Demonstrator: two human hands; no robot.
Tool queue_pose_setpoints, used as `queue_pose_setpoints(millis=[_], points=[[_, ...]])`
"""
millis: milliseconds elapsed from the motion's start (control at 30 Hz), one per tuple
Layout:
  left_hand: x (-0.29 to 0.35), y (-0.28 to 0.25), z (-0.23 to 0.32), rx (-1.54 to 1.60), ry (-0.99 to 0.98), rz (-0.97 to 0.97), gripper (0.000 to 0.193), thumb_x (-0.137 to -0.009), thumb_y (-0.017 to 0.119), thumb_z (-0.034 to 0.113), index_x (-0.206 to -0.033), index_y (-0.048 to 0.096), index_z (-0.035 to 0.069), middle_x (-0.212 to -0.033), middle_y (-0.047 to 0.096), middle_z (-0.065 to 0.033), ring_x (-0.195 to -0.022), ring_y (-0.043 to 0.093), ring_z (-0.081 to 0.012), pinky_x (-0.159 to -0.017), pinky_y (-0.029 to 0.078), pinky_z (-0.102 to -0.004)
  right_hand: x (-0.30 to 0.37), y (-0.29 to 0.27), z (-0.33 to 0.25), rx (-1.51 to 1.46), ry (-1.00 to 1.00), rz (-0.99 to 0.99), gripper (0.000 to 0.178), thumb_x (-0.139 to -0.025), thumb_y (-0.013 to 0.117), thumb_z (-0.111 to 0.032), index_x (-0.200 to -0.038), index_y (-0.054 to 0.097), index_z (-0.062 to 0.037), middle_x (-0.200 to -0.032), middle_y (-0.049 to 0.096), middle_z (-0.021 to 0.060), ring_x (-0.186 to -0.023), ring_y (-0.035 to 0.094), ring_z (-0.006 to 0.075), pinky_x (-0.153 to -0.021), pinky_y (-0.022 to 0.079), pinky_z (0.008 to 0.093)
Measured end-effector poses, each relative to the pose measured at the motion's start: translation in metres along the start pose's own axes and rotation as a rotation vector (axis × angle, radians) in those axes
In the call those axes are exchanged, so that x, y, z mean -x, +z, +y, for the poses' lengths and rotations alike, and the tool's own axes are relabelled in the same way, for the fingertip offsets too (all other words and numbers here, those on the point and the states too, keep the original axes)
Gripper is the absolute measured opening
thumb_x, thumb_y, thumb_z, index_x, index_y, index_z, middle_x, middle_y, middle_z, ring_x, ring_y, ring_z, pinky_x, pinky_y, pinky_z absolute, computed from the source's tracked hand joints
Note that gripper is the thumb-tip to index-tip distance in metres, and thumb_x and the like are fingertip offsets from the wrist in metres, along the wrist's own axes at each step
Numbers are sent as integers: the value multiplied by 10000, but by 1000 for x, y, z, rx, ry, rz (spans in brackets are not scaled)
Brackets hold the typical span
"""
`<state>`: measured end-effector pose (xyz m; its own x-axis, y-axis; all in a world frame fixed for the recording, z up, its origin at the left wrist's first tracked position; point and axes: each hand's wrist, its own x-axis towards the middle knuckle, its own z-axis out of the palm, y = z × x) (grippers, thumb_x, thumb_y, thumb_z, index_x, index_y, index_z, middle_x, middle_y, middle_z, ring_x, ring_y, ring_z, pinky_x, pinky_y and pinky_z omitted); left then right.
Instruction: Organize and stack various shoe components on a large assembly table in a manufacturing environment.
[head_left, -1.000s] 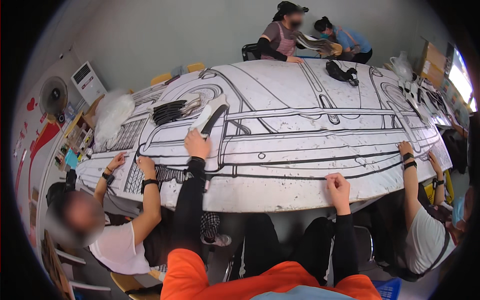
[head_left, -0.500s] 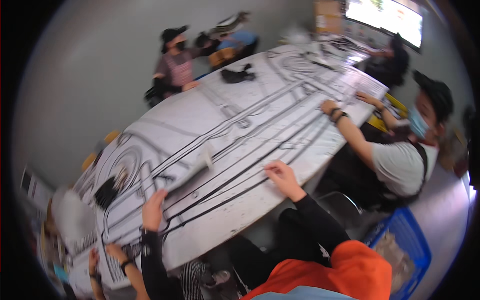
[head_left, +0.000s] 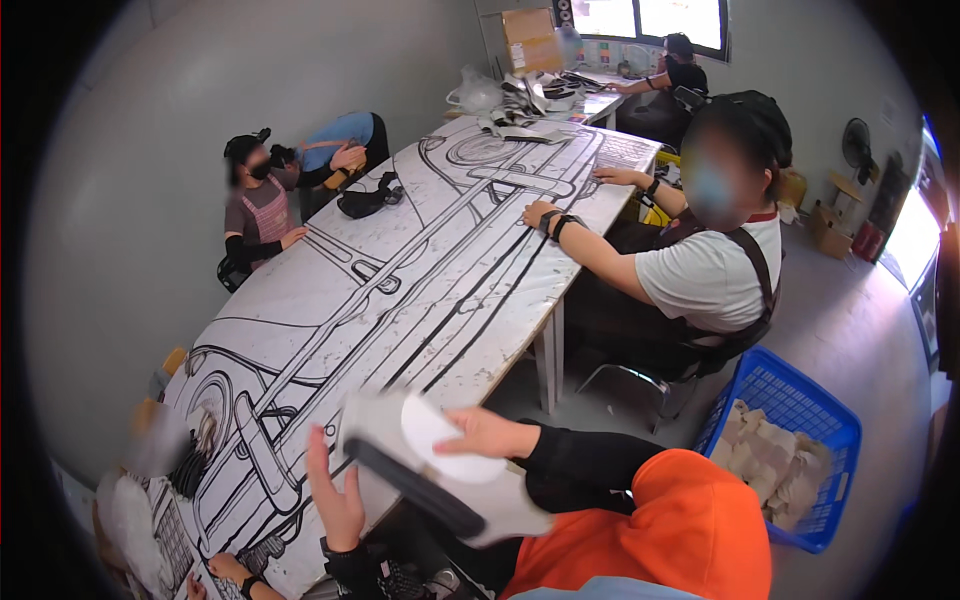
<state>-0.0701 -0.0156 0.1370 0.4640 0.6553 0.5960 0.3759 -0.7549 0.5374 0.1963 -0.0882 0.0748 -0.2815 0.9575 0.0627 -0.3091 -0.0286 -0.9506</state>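
A flat, pale piece [head_left: 375, 412] with a white oval patch [head_left: 425, 420] and a thick black strip [head_left: 415, 488] hangs over the near table edge, slightly blurred. My right hand [head_left: 490, 435] grips it at the white oval, thumb and fingers closed there. Beside its left end, my left hand [head_left: 335, 495] is raised with fingers spread, apparently holding nothing. Whether those fingers touch the piece, I cannot tell. Beneath lies a long white table [head_left: 420, 255] covered with black line drawings of a vehicle.
A co-worker [head_left: 700, 270] sits at the right with both hands on the table. Others are at the far left, far end and lower left. A black item [head_left: 368, 200] lies on the table. On the floor stands a blue basket [head_left: 845, 440] of beige pieces.
The view has turned right. My right hand has left the table and now grips the flat piece near my body. My left hand has opened, its fingers spread.
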Motion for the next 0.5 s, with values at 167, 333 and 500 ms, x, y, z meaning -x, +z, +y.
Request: queue_pose_setpoints(millis=[167, 333, 500], points=[[40, 11, -21, 377, -297, 171, 619, -924, 474, -32, -1513, 300, 46, -1479, 394, -170, -1243, 504, -257, -1049, 388, -371, 23, 0, -48, 119, -732, 769, 332, -986, 583, -83, -1294, 507, 16, -1131, 620, 43, -1020, 562, 92, -890, 459, 264], [69, 19, -22, 378, -330, 141, 600, -933, 494, -24, -1503, 320, 46, -1402, 462, -178, -1025, 593, -187, -886, 470, -298, 30, 17, -69, -32, -1071, 1122, 288, -996, 519, -51, -1271, 475, 23, -1136, 584, 63, -1025, 547, 128, -922, 425, 269], [73, 8, 0, 316, -340, 124, 570, -948, 511, 12, -1490, 335, 30, -1368, 496, -174, -985, 598, -177, -852, 480, -281, 42, -6, -54, -44, -1082, 1192, 289, -996, 520, -54, -1271, 473, 23, -1126, 583, 63, -1020, 548, 131, -916, 429, 274]])
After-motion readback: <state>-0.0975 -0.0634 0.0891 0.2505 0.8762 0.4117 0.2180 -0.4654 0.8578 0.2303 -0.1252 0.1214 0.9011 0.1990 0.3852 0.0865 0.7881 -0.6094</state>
